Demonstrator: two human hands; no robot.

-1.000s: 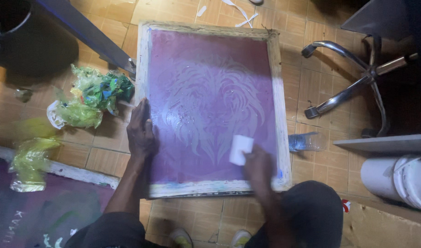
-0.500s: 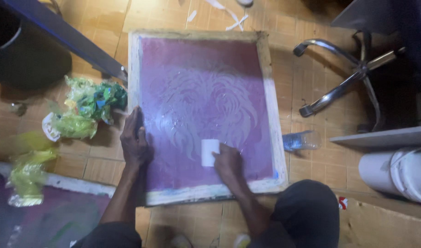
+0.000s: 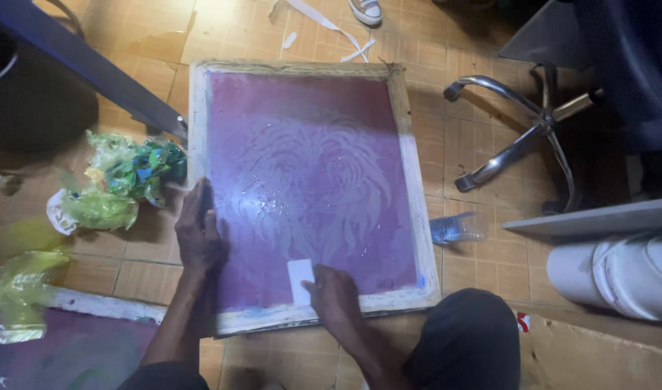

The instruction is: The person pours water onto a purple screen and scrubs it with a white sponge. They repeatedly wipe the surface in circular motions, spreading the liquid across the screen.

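Observation:
A wooden-framed printing screen lies flat on the tiled floor, its purple mesh carrying a pale lion-face stencil. My left hand presses flat on the frame's left edge, fingers together. My right hand grips a small white card and holds it against the wet mesh near the frame's lower edge, just left of centre.
Crumpled green and yellow plastic bags lie left of the frame. A small clear plastic bottle lies at its right side. A chrome chair base stands at the right, a white roll lower right, a dark bucket upper left.
My right hand has dragged the white card leftward and down across the mesh, from the right side to the lower middle. My left hand stays on the left frame edge.

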